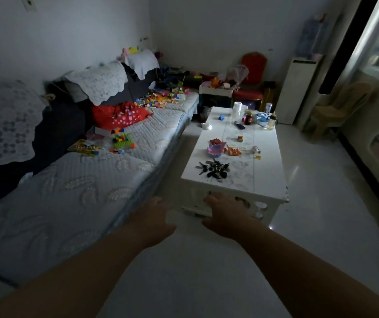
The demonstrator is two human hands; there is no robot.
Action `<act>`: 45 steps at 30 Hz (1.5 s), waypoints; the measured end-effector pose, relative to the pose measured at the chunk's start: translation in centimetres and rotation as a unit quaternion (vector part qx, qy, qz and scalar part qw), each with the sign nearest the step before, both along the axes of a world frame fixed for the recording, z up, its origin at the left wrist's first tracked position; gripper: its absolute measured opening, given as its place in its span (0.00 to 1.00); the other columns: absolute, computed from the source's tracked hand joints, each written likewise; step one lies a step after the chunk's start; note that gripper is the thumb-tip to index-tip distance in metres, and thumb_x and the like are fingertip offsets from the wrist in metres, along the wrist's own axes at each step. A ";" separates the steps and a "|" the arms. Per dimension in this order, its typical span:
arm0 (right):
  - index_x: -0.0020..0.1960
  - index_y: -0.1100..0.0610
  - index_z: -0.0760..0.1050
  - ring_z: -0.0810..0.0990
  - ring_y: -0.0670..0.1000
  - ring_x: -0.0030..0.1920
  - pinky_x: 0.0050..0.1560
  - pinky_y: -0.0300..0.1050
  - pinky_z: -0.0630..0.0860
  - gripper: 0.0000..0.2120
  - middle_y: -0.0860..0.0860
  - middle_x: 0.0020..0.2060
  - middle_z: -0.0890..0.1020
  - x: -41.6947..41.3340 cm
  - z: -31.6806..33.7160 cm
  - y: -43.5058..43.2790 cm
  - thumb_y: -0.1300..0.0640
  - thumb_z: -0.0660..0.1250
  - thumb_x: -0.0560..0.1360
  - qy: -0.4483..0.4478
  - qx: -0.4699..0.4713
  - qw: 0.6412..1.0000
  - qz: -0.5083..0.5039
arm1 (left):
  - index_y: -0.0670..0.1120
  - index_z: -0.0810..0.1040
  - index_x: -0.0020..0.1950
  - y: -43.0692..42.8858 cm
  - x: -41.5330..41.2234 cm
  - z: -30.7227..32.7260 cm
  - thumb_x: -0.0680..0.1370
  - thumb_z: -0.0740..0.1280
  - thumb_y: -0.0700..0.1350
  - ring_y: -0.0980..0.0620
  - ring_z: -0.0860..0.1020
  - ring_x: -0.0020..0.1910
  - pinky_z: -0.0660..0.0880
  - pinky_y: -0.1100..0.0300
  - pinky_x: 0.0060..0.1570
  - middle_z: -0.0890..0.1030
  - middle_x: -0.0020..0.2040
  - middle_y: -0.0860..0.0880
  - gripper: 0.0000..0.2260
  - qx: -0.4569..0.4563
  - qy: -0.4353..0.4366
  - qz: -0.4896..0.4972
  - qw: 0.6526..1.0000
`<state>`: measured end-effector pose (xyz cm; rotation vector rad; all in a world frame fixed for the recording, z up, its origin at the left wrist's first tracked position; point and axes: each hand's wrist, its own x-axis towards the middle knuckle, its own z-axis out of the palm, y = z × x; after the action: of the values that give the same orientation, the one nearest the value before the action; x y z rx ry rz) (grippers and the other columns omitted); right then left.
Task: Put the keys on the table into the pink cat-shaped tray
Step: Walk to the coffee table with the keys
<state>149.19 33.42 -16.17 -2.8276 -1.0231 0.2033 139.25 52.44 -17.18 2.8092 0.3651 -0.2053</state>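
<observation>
A pile of dark keys lies near the front end of the white coffee table. Just behind the pile stands the pink cat-shaped tray, with something red inside it. My left hand and my right hand reach forward over the floor, short of the table's near end. Both hands hold nothing and their fingers are loosely spread. The right hand is in front of the table's end panel, below the keys.
A long sofa with toy bricks and a red cloth runs along the left. Orange packets, a small cube, jars, bottles and a remote sit farther back on the table. A red chair, a white cabinet and pale floor lie to the right.
</observation>
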 end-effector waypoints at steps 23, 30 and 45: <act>0.68 0.48 0.64 0.75 0.58 0.59 0.60 0.60 0.70 0.29 0.56 0.63 0.74 40.3 -3.8 22.3 0.40 0.65 0.70 0.091 -0.068 0.993 -0.003 | 0.52 0.70 0.66 21.7 41.4 -0.6 0.72 0.63 0.58 0.50 0.72 0.61 0.67 0.59 0.57 0.75 0.65 0.48 0.24 -0.007 0.066 -0.093 0.993; 0.65 0.50 0.68 0.80 0.53 0.52 0.52 0.50 0.75 0.24 0.54 0.57 0.80 48.3 -5.5 30.1 0.43 0.66 0.71 0.071 0.003 0.992 -0.105 | 0.51 0.69 0.66 30.6 52.7 -2.5 0.73 0.62 0.56 0.47 0.72 0.62 0.68 0.56 0.60 0.74 0.65 0.46 0.23 0.032 0.088 -0.224 0.970; 0.62 0.48 0.72 0.78 0.50 0.52 0.54 0.49 0.75 0.19 0.51 0.55 0.80 56.2 -7.7 33.4 0.45 0.65 0.72 0.139 0.030 0.918 -0.370 | 0.58 0.69 0.64 33.4 73.1 -7.0 0.69 0.60 0.61 0.51 0.74 0.58 0.72 0.53 0.54 0.76 0.62 0.51 0.23 0.015 0.067 -0.471 0.879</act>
<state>205.35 66.84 -23.91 -2.7834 0.1219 0.4510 212.31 85.85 -24.16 2.7514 -1.0141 -0.5914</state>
